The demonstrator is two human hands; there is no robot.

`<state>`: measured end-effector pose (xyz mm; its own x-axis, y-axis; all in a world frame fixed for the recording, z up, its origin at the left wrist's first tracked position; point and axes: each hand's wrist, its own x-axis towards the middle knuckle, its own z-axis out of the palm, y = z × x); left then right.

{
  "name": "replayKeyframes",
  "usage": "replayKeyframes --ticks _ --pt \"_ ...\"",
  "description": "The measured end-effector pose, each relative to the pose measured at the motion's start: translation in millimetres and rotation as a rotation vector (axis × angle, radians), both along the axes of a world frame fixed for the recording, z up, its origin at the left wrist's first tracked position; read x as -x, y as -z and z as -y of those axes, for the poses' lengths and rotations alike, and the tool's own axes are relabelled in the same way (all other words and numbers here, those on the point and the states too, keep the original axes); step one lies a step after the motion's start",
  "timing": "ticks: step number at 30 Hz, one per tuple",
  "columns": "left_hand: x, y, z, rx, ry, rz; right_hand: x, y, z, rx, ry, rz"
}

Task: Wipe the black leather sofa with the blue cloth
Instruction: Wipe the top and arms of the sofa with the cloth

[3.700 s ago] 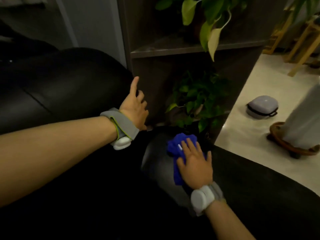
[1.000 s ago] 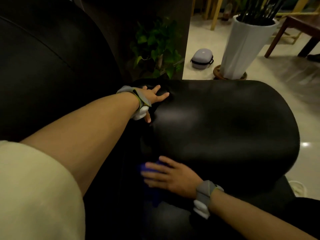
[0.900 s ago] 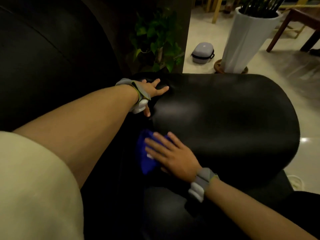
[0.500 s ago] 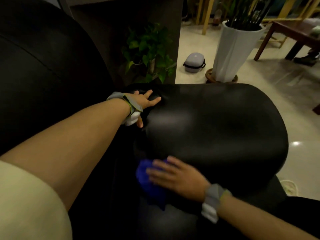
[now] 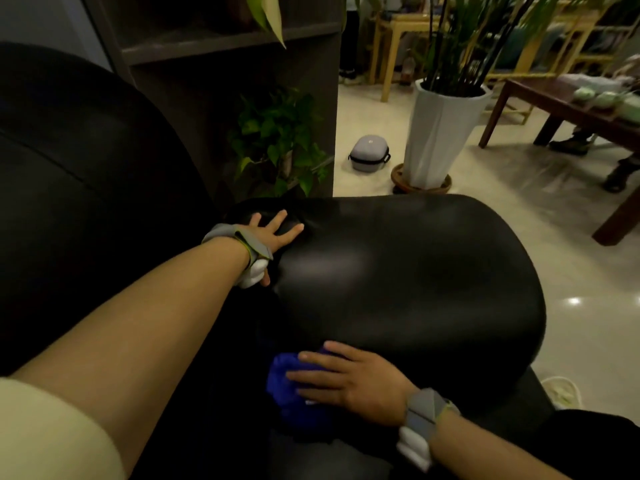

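right hand presses one bunched blue cloth on the black leather sofa arm's near inner edge, fingers straight, slightly apart, pointing left. left hand rests splayed on the arm's far end; cloth's long axis unclear

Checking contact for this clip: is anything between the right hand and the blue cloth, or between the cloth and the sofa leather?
Nothing visible. The right hand lies flat on the blue cloth, pressing it against the black sofa armrest. The left hand rests apart, farther up.

No readable text, labels, brands, numbers or signs anywhere in view.
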<state>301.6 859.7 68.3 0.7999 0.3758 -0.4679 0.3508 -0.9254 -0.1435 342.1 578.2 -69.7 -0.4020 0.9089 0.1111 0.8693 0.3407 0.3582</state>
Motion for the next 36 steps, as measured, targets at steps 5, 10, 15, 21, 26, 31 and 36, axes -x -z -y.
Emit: replayKeyframes --ticks 5,10,15,21,26,31,36 --pt "-2.6 5.0 -4.7 -0.037 0.009 -0.018 -52.5 -56.5 -16.8 -0.231 0.662 -0.55" --pt "-2.6 13.9 -6.8 -0.11 0.028 -0.016 -12.7 -54.7 -46.8 -0.271 0.902 -0.594" --pt "-3.9 16.9 -8.5 -0.077 0.011 -0.025 16.6 -29.3 -11.7 0.041 0.334 -0.238" --pt "-4.9 20.0 -12.4 -0.074 0.018 -0.028 -75.9 -69.2 10.8 -0.215 0.99 -0.683" --pt "-7.6 23.6 -13.9 -0.123 0.035 -0.042 -27.3 -52.0 -20.4 -0.213 0.716 -0.644" --pt "-7.3 24.4 -15.3 -0.116 0.037 -0.04 -10.4 -27.2 2.4 -0.004 0.327 -0.28" --pt "-8.0 25.6 -18.3 -0.128 0.065 -0.024 -61.4 -39.1 29.6 -0.338 0.984 -0.672"
